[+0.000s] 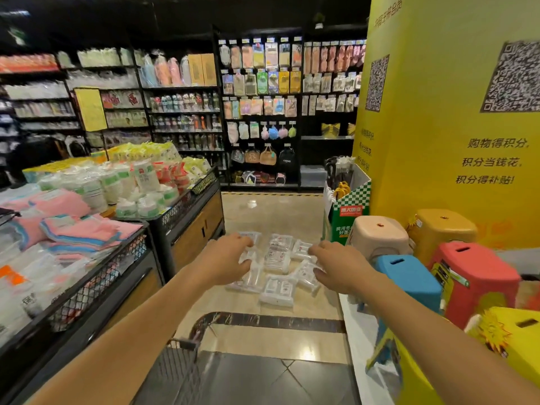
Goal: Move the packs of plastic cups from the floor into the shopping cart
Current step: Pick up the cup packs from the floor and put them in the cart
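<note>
Several clear packs of plastic cups (277, 258) lie scattered on the beige floor in the aisle ahead. Both my arms stretch out toward them. My left hand (226, 260) hovers in front of the left packs with fingers loosely curled, holding nothing. My right hand (339, 266) hovers in front of the right packs, fingers relaxed and holding nothing. The wire shopping cart (175, 372) shows at the bottom centre, below my left forearm, with only its corner and mesh side in view.
A display bin (187, 217) with cups and cloths lines the left side. Stacked plastic stools (409, 276) in beige, blue, red and yellow stand at the right beside a yellow pillar (432, 141). Shelves fill the back wall.
</note>
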A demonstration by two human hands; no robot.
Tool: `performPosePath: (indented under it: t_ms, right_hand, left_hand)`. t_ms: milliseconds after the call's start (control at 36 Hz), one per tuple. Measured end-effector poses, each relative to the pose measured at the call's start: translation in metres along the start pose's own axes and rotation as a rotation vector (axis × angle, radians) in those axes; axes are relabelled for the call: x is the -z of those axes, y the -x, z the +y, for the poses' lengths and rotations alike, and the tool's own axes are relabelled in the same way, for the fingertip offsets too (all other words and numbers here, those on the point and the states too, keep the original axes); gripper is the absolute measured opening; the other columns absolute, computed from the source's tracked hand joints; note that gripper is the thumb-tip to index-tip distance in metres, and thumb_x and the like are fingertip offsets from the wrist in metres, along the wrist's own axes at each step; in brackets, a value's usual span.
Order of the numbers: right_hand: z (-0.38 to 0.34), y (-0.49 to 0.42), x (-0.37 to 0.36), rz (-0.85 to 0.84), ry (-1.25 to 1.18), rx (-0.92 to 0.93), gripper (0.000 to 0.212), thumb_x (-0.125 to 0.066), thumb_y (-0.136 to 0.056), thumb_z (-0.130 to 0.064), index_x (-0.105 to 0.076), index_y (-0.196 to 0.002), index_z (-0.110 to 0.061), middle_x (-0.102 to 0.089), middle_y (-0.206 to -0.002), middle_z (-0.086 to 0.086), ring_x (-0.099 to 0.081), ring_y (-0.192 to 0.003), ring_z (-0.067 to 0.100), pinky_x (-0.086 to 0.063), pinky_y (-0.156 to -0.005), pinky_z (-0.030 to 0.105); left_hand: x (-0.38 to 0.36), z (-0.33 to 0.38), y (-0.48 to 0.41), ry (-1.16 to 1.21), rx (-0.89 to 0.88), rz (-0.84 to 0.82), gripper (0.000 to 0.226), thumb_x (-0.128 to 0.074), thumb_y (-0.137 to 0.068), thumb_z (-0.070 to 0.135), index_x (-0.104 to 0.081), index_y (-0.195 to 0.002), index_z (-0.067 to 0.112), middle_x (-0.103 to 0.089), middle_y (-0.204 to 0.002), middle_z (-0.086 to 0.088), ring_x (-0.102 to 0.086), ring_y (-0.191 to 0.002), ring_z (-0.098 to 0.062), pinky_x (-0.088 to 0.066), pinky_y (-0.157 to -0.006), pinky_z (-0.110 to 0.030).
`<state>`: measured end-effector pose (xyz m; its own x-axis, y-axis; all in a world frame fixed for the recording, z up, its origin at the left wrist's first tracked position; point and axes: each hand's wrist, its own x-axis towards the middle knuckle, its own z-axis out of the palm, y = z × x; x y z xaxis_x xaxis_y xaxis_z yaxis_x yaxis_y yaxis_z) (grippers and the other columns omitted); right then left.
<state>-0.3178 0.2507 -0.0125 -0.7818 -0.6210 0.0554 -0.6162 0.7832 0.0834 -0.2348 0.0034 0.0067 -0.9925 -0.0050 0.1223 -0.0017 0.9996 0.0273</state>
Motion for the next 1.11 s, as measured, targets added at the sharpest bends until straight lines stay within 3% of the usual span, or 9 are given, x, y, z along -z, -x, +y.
performPosePath:
  t_ms: [167,306,528,694,1111]
  right_hand:
    - [0.039,-0.050,-0.003,-0.004,-0.036,0.005,0.047,-0.053,-0.105,-0.038,-0.048,-0.149,-0.023,-0.058,-0.143,0.005,-0.062,-0.123,0.026,-0.057,-0.100,0.042]
    - [0.062,-0.091,-0.008,-0.002,-0.048,0.013,0.046,-0.053,-0.106,-0.038,-0.047,-0.149,-0.023,-0.059,-0.141,0.003,-0.062,-0.122,0.024,-0.057,-0.099,0.040]
    - [0.091,-0.176,-0.016,0.005,-0.058,-0.004,0.050,-0.053,-0.105,-0.039,-0.045,-0.151,-0.023,-0.058,-0.145,0.002,-0.062,-0.125,0.024,-0.058,-0.098,0.042]
    - [0.107,-0.250,-0.018,0.007,-0.033,-0.039,0.051,-0.054,-0.104,-0.039,-0.045,-0.152,-0.022,-0.056,-0.146,0.003,-0.060,-0.125,0.025,-0.057,-0.099,0.042]
    - [0.133,-0.410,-0.022,0.002,-0.020,-0.092,0.049,-0.051,-0.106,-0.038,-0.043,-0.152,-0.022,-0.054,-0.146,0.005,-0.060,-0.124,0.026,-0.056,-0.097,0.042]
  left_hand:
    - [-0.007,-0.002,-0.062,0.014,0.035,-0.037,0.048,-0.049,-0.096,0.040,-0.042,-0.142,0.028,-0.048,-0.140,0.003,-0.055,-0.115,-0.017,-0.046,-0.094,-0.038]
    - [-0.013,-0.008,-0.109,0.056,0.033,-0.034,0.050,-0.048,-0.096,0.041,-0.040,-0.143,0.027,-0.047,-0.142,0.005,-0.049,-0.125,-0.018,-0.038,-0.104,-0.044]
    - [-0.027,-0.039,-0.195,0.066,0.024,-0.043,0.050,-0.047,-0.096,0.042,-0.038,-0.144,0.027,-0.045,-0.145,0.003,-0.048,-0.128,-0.019,-0.037,-0.107,-0.047]
    - [-0.033,-0.074,-0.270,0.088,-0.033,0.007,0.051,-0.049,-0.097,0.037,-0.040,-0.145,0.022,-0.046,-0.146,0.004,-0.046,-0.130,-0.014,-0.041,-0.104,-0.032]
    - [-0.066,-0.163,-0.422,0.121,-0.108,-0.025,0.047,-0.048,-0.097,0.038,-0.043,-0.141,0.022,-0.047,-0.142,0.005,-0.047,-0.127,-0.013,-0.037,-0.100,-0.030]
